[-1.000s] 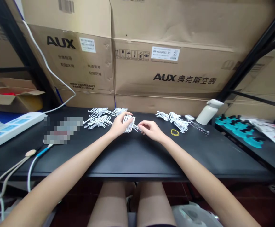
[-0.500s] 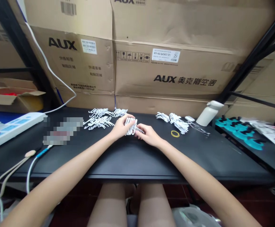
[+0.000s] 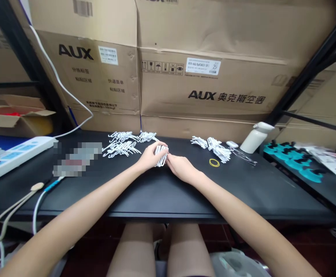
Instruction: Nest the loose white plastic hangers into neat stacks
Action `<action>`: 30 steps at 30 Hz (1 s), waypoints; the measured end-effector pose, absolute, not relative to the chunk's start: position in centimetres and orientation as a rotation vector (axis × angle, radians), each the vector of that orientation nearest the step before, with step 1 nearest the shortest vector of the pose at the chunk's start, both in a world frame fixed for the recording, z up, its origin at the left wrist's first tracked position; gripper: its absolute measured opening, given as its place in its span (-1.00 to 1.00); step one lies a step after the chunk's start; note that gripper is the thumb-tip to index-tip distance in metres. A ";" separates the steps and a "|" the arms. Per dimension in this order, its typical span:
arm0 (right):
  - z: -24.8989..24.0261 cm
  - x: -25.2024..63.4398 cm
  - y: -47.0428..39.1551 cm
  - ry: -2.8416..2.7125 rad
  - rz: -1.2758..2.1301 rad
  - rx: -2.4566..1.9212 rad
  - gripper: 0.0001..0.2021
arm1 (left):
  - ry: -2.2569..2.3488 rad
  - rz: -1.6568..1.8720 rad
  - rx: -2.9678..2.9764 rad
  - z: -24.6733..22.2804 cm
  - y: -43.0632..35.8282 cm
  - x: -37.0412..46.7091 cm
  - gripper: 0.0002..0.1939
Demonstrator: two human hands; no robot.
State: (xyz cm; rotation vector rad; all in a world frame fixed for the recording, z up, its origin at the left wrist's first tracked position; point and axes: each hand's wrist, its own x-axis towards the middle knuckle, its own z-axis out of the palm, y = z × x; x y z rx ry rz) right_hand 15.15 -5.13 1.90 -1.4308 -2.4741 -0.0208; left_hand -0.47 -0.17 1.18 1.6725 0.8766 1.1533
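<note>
Since the earlier head frame, the right hand (image 3: 183, 168) has moved up against the bundle of thin white bent rods (image 3: 161, 157), and the ends that poked out over its fingers are now hidden from me. In the head view, I see the left hand (image 3: 150, 157) gripping that bundle between thumb and fingers, above the middle of the flat black table (image 3: 162, 198). The right hand's fingers are drawn together at the bundle's right side; I cannot tell whether they pinch it. Near the left hand I have loose piles of white hooked rods (image 3: 121, 149). Beyond the right hand lie more white rods in clusters (image 3: 219, 150), a thin yellow looped band (image 3: 214, 162) and a white cylindrical bottle (image 3: 253, 141).
</note>
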 end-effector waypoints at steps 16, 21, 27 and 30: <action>1.9 15.3 -5.3 -2.473 -0.050 -1.413 -0.72 | 0.803 1.066 1.719 1.3 0.1 -0.5 -0.65; 1.7 15.2 -5.0 -2.459 -0.057 -1.447 -0.70 | 0.796 1.012 1.610 1.7 -0.2 -0.4 -0.63; 2.1 15.5 -5.0 -2.453 -0.037 -1.384 -0.74 | 0.814 1.017 1.639 2.2 0.0 -0.6 -0.61; 2.1 15.7 -5.0 -2.438 -0.046 -1.350 -0.73 | 0.760 0.994 1.562 2.3 -0.1 -0.6 -0.63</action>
